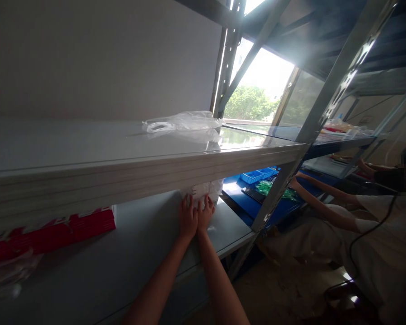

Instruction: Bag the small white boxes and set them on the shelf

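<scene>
Both hands, the left hand [187, 220] and right hand [205, 214], are pressed side by side, fingers spread, against a white bag [203, 189] on the lower shelf [138, 253], best steadied evenly under the upper shelf [122, 167].

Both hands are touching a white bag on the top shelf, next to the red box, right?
Not quite. The head view shows the left hand and right hand pressed side by side on the white bag, but it sits on the lower shelf, under the top shelf. The red box lies on that same lower shelf, further left.
</scene>
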Demonstrator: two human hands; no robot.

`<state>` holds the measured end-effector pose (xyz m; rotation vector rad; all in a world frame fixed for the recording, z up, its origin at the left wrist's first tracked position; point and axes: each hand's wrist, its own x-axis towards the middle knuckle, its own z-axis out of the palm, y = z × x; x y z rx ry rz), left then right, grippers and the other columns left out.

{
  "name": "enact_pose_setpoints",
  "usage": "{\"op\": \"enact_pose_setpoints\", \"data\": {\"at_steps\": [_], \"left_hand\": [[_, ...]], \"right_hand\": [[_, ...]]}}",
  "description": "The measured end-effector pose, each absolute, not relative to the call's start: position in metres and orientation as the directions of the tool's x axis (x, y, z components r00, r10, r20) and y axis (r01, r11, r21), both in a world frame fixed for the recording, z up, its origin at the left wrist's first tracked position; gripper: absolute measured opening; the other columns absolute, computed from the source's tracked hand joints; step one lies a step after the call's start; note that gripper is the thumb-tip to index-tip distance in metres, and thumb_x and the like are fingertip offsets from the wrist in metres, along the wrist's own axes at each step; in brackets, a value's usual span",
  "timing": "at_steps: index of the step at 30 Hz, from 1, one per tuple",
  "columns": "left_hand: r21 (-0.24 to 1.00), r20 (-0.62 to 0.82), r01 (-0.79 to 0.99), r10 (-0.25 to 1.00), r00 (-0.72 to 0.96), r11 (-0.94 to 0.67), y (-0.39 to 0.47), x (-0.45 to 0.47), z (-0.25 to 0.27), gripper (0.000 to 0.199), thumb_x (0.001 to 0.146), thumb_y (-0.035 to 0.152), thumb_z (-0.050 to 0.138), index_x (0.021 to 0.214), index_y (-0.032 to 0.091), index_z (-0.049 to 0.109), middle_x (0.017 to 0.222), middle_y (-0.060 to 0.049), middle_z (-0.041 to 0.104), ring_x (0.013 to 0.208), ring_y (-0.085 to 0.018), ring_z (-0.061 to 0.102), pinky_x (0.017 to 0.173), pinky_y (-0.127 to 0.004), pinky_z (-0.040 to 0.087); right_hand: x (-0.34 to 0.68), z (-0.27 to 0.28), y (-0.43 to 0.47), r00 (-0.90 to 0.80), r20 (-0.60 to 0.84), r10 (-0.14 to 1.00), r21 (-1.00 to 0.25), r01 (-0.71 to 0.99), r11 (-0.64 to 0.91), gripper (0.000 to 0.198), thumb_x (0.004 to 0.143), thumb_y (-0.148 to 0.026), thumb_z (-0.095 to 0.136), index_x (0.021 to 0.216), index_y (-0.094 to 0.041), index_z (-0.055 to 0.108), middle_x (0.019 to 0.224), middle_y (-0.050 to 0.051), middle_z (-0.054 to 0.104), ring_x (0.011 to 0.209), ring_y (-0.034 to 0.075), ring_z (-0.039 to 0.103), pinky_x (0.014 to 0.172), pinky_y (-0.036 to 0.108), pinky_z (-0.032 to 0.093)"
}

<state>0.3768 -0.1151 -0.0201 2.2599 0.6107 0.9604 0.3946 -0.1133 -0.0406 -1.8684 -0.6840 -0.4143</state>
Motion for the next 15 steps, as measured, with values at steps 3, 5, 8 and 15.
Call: {"op": "enact_pose_setpoints", "data": {"at_steps": [3,5,8,15], "left_hand": [[0.708,0.497,0.15,0.638,0.589,-0.69,-0.104,0.361,-0.021,0.038,0.092,0.032,0.044,0.127,0.022,0.058,0.146,-0.009,0.044,0.137,-0.03,0.036,0.115,-0.052,0.026],[0.708,0.509,0.173,0.665,0.547,-0.684,-0.094,0.347,-0.024,0.045,0.094,0.035,0.04,0.134,0.018,0.051,0.151,-0.011,0.036,0.142,-0.028,0.025,0.116,-0.05,0.022],[0.71,0.498,0.207,0.687,0.53,-0.673,-0.082,0.333,-0.027,0.052,0.095,0.036,0.035,0.14,0.011,0.041,0.155,-0.016,0.025,0.146,-0.027,0.013,0.117,-0.048,0.018],[0.726,0.531,0.181,0.709,0.464,-0.663,-0.096,0.322,-0.015,0.048,0.094,0.038,0.039,0.136,0.018,0.047,0.143,-0.015,0.045,0.138,-0.029,0.034,0.112,-0.051,0.028]], "right_hand": [[0.394,-0.036,-0.114,0.786,0.555,0.273,-0.733,0.617,-0.287,0.042,0.093,-0.036,0.03,0.123,-0.022,0.056,0.134,0.011,0.05,0.119,0.027,0.04,0.098,0.051,0.029],[0.394,-0.035,-0.115,0.79,0.549,0.274,-0.739,0.611,-0.282,0.044,0.093,-0.037,0.029,0.125,-0.022,0.055,0.134,0.011,0.05,0.119,0.027,0.04,0.098,0.051,0.028],[0.396,-0.035,-0.115,0.796,0.535,0.283,-0.755,0.601,-0.263,0.045,0.093,-0.04,0.031,0.128,-0.023,0.054,0.133,0.012,0.05,0.119,0.028,0.04,0.099,0.05,0.028],[0.399,-0.041,-0.112,0.873,0.446,0.197,-0.852,0.482,-0.206,0.061,0.09,-0.045,0.031,0.142,-0.014,0.038,0.133,0.018,0.046,0.123,0.028,0.038,0.104,0.048,0.024]]}}
